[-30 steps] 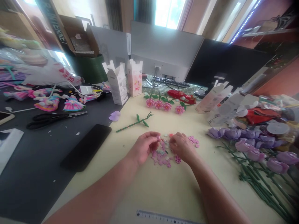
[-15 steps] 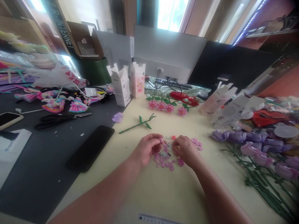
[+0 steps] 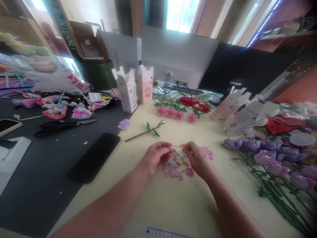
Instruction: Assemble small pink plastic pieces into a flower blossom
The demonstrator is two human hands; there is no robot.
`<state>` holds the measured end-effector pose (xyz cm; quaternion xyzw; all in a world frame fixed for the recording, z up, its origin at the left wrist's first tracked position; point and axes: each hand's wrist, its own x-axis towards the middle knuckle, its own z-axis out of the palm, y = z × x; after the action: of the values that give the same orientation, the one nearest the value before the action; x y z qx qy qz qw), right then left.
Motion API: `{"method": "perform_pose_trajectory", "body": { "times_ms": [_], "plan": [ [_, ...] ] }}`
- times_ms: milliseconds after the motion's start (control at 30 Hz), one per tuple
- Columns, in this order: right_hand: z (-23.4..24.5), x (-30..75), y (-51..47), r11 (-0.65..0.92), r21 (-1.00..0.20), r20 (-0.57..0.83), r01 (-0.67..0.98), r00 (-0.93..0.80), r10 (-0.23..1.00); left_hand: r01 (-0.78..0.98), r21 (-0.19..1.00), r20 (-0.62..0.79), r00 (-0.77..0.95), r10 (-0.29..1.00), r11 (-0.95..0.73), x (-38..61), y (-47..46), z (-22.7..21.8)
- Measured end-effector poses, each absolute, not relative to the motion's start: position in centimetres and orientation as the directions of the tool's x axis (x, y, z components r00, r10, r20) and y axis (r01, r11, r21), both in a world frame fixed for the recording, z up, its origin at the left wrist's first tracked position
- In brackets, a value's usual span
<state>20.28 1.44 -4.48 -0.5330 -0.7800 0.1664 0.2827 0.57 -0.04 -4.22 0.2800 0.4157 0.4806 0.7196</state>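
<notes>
My left hand point(image 3: 154, 157) rests on the cream table point(image 3: 178, 201) with its fingertips pinched on a small pink piece at the edge of a pile of small pink and pale pieces point(image 3: 174, 163). My right hand point(image 3: 198, 158) lies on the other side of that pile, fingers curled down onto it; what they hold is hidden. A round pink flower piece point(image 3: 190, 171) sits just below my right hand. A green stem with leaves point(image 3: 145, 131) lies beyond my left hand.
A black phone point(image 3: 94, 156) and scissors point(image 3: 59, 125) lie on the dark mat at left. Pink flowers point(image 3: 173, 113), two small open cartons point(image 3: 135, 87) and a monitor point(image 3: 178, 56) stand behind. Purple tulips with green stems point(image 3: 274, 162) fill the right side. A ruler point(image 3: 163, 232) lies near.
Both hands stay at the pile, with only small finger movements. The view has shifted slightly.
</notes>
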Motion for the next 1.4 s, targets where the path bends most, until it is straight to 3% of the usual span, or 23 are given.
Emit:
{"method": "perform_pose_trajectory", "body": {
  "times_ms": [200, 333, 700, 833, 1033, 1233, 1300, 1400],
  "plan": [
    [-3.2, 19.1, 0.6, 0.178, -0.877, 0.112, 0.447, -0.171, 0.979, -0.414, 0.838, -0.322, 0.149, 0.935, 0.355, 0.7, 0.0, -4.2],
    [-2.7, 18.0, 0.0, 0.009, -0.967, -0.033, 0.253, -0.161, 0.986, -0.385, 0.855, -0.32, 0.138, 0.937, 0.348, 0.7, -0.1, -4.0],
    [-2.9, 16.8, -0.6, -0.09, -0.986, -0.11, 0.137, -0.148, 0.983, -0.245, 0.941, -0.21, 0.114, 0.971, 0.233, 0.9, -0.4, -4.4],
    [-2.7, 16.5, -0.7, -0.061, -0.989, -0.081, 0.133, -0.15, 0.985, -0.167, 0.97, -0.165, 0.092, 0.982, 0.179, 1.0, -0.7, -4.4],
    [-3.0, 16.6, -1.0, -0.099, -0.983, -0.121, 0.155, -0.139, 0.983, 0.08, 0.997, -0.006, 0.064, 0.998, 0.001, 0.2, -1.2, -2.9],
    [-3.2, 17.0, -1.3, -0.062, -0.983, -0.091, 0.17, -0.164, 0.982, 0.318, 0.929, 0.23, -0.097, 0.968, -0.188, -4.2, -1.4, 0.7],
    [-3.2, 17.1, -1.4, -0.04, -0.985, -0.066, 0.167, -0.155, 0.986, 0.465, 0.87, 0.263, -0.156, 0.952, -0.164, -7.1, -2.0, 1.5],
    [-3.3, 17.3, -1.4, 0.009, -0.99, -0.011, 0.141, -0.146, 0.989, 0.722, 0.691, 0.244, -0.275, 0.93, 0.033, -12.2, -3.4, 1.7]
  ]
}}
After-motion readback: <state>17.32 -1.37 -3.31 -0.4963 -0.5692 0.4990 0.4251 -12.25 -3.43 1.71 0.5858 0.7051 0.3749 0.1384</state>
